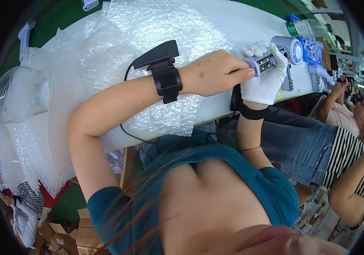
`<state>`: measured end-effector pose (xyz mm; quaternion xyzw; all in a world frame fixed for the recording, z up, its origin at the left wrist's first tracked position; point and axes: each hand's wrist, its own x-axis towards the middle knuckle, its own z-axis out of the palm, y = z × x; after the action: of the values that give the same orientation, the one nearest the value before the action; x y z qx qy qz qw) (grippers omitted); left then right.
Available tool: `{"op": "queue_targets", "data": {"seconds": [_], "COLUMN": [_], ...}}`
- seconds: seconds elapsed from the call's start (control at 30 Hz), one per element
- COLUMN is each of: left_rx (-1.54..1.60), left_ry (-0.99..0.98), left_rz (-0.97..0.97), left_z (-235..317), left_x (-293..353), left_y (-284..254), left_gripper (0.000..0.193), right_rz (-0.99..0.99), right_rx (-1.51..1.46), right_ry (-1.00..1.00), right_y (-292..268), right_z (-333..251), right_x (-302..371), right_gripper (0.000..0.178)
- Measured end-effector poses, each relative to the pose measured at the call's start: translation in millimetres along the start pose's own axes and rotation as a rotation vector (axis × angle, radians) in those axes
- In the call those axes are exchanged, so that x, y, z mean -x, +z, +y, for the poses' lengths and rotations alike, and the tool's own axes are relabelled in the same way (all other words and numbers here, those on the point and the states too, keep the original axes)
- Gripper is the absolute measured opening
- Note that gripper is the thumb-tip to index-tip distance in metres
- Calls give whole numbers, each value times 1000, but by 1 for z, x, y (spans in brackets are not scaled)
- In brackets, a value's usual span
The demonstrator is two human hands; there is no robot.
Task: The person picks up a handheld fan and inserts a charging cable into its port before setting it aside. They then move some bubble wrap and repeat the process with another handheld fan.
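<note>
Over the table's right part, my right hand (262,85), in a white glove, is wrapped round a pale lavender housing (254,63). Its open side shows a dark inside with small shiny parts; their kind is too small to tell. My left hand (216,74) is bare and closed, thumb and fingers pinched at the near end of that housing. What the pinch holds is hidden by the fingertips. A black wrist strap with a dark wedge-shaped device (158,55) and a cable sits on my left wrist. Just beyond the gloved hand lies a pale round handheld fan (294,51).
Bubble wrap sheets (169,25) cover much of the white table (250,21). A clear bowl-like plastic piece (20,95) lies at the left. A plastic bottle (307,28) and blue-white parts (313,49) are at the far right. Other people sit close on the right; cardboard boxes (88,229) stand lower left.
</note>
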<state>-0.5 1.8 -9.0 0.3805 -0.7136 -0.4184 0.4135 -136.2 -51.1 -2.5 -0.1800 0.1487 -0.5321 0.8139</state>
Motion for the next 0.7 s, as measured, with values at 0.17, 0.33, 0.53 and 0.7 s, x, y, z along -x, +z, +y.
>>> {"op": "queue_targets", "data": {"seconds": [0.17, 0.33, 0.53, 0.7], "left_rx": [44, 15, 52, 23], "left_ry": [-26, -51, -4, -46], "left_rz": [59, 68, 47, 42], "left_z": [-1, -2, -2, 1], "left_x": [0, 1, 3, 5], "left_y": [3, 3, 2, 5], "left_gripper": [42, 43, 44, 37], "right_rz": [54, 63, 112, 68], "right_rx": [92, 193, 379, 487], "right_ry": [-100, -258, -353, -381], "right_y": [1, 6, 9, 5], "right_z": [4, 11, 14, 15], "right_x": [1, 3, 10, 13], "right_gripper": [9, 9, 9, 8]}}
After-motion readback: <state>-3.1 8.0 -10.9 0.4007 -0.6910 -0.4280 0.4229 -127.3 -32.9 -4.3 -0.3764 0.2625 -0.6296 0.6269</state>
